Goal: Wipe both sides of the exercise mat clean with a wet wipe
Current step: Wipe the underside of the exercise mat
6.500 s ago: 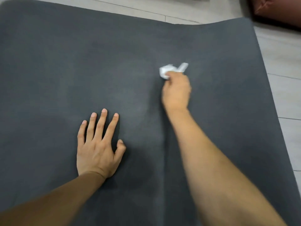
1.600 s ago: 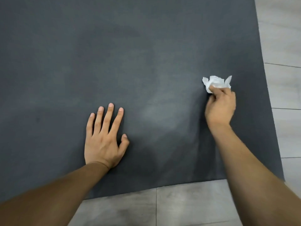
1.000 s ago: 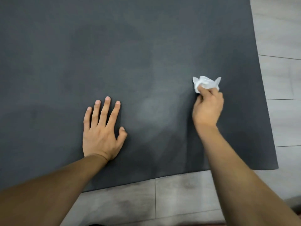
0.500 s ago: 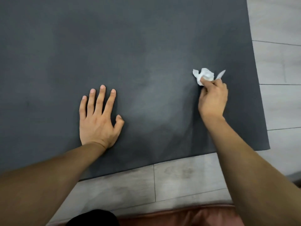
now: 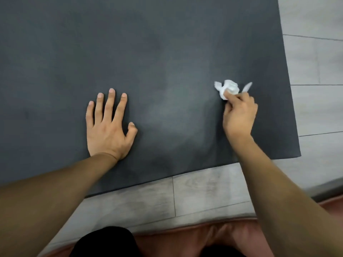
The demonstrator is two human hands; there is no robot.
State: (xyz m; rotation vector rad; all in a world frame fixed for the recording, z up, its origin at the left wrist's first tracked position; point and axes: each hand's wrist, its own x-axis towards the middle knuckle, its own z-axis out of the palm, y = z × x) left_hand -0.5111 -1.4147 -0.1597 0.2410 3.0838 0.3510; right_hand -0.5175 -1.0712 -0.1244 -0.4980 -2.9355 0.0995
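A dark grey exercise mat [image 5: 148, 52] lies flat on the floor and fills most of the view; its near edge and right edge show. My left hand [image 5: 108, 127] presses flat on the mat near its front edge, fingers straight and spread. My right hand [image 5: 239, 115] pinches a crumpled white wet wipe [image 5: 227, 88] against the mat near the right side. A paler, damp-looking patch lies on the mat between the two hands.
Light grey wood-look floor tiles [image 5: 204, 191] border the mat in front and on the right. A reddish-brown cushion [image 5: 213, 238] and a piece of black cloth [image 5: 104, 242] lie at the bottom edge of the view, close to me.
The view has pulled back toward the mat's near edge, bringing floor and cushion into sight. My right hand with the wipe has shifted slightly across the mat. My left hand stays pressed flat.
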